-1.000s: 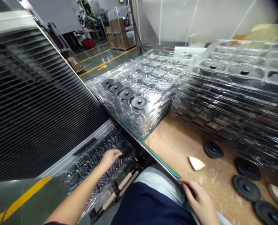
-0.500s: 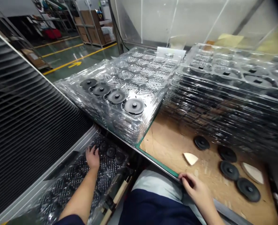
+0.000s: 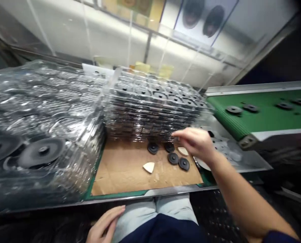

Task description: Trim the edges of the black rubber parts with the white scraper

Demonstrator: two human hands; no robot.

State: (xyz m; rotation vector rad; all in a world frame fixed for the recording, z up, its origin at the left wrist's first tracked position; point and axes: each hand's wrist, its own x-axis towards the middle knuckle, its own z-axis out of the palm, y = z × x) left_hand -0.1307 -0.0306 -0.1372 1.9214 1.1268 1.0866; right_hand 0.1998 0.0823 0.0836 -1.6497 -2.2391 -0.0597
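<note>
My right hand (image 3: 197, 141) hovers over the cardboard sheet (image 3: 125, 172), just right of several black round discs (image 3: 174, 158) lying there. Its fingers are curled loosely and blurred by motion; I see nothing in them. My left hand (image 3: 105, 226) rests low by my lap at the table's front edge, fingers stretched out and holding nothing. Two pale wedge-shaped pieces (image 3: 148, 166) lie among the discs.
A stack of clear plastic trays (image 3: 150, 111) stands behind the discs. A second tray stack (image 3: 39, 135) at the left holds black discs (image 3: 41, 152) in its top tray. A green conveyor belt (image 3: 261, 114) at the right carries several discs.
The view has swung right. My left hand left the tray down at the left and came back to my lap. My right hand rose from the table edge to above the discs.
</note>
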